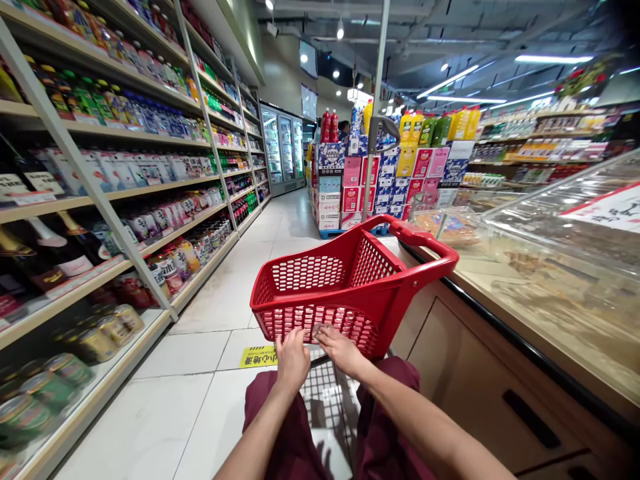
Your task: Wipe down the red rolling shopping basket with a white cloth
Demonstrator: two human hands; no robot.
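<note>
A red plastic shopping cart (300, 303) with perforated basket walls stands sideways before me, its handle (425, 243) at the right. My left hand (293, 357) touches the lower part of the basket's near side, fingers bent and slightly apart. Beside it, my right hand (343, 350) presses against the same wall with the fingers together. Under its fingertips shows a small grey wad (320, 329), too small to tell its kind. My knees, in maroon trousers (265, 393), are on either side of my hands.
Drink shelves (120, 193) line the left. A yellow floor sticker (257, 357) lies on the white tiles. At right is a wooden counter (465, 373) with clear covers (575, 233). Stacked drink cartons (353, 187) and glass-door fridges (283, 143) stand behind.
</note>
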